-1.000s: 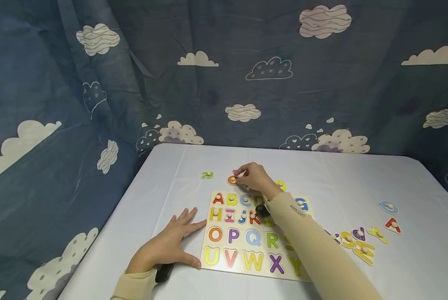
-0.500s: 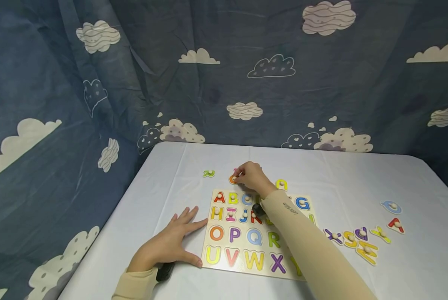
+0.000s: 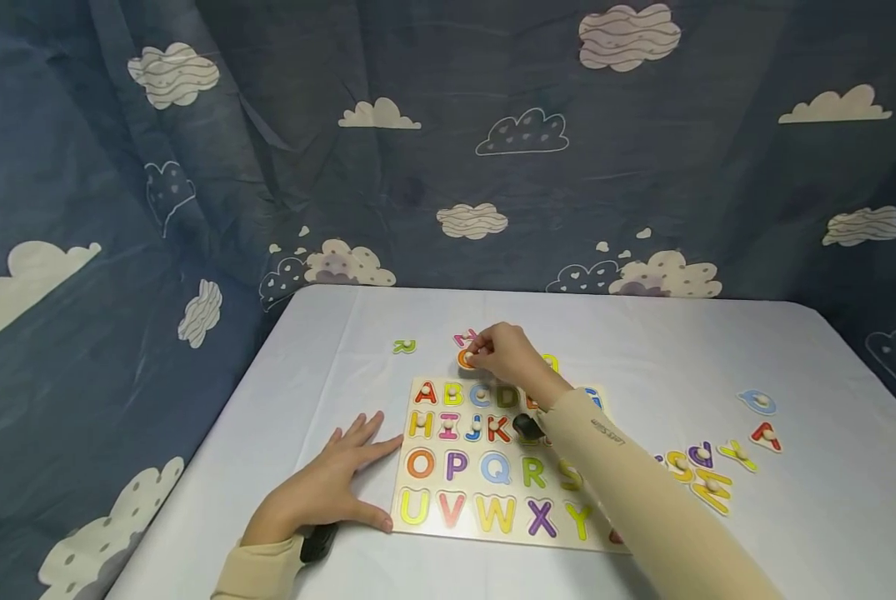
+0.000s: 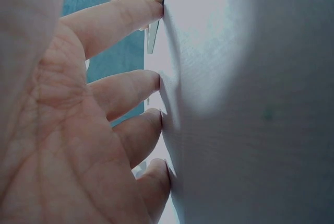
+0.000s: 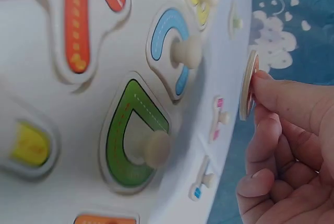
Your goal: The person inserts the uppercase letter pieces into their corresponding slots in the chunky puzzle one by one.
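O (image 3: 466, 359), the orange letter, sits in the pinch of the right hand (image 3: 511, 354), just past the board's far edge at 12 o'clock. Over the last second this grip has stayed clamped on it. The hand has drawn a little to the right, so the pink letter (image 3: 464, 337) behind it now shows more fully. In the right wrist view we see the O edge-on (image 5: 249, 85) between thumb and fingertip and, as far as we can tell, tipped up off the worktop (image 3: 643, 350). We judge that the pick-up is under way and the letter is not yet carried anywhere.

Counting from near to far:

- **Left hand:** one left hand (image 3: 320, 496) lies flat at the board's 9 o'clock, its fingers straight and spread. A fingertip touches the board's edge.
- **Board:** one board (image 3: 436, 446).
- **Knobbed letters in the board:** we cannot count these surely, because the sleeve hides some.
- **Cluster at 3 o'clock:** a cluster (image 3: 678, 462) of about seven loose letters; one is half hidden.
- **Beyond the far edge:** four letters, namely the O, the pink one, a green one (image 3: 404, 346) at 11 o'clock and a yellow one (image 3: 551, 362) at 1 o'clock.
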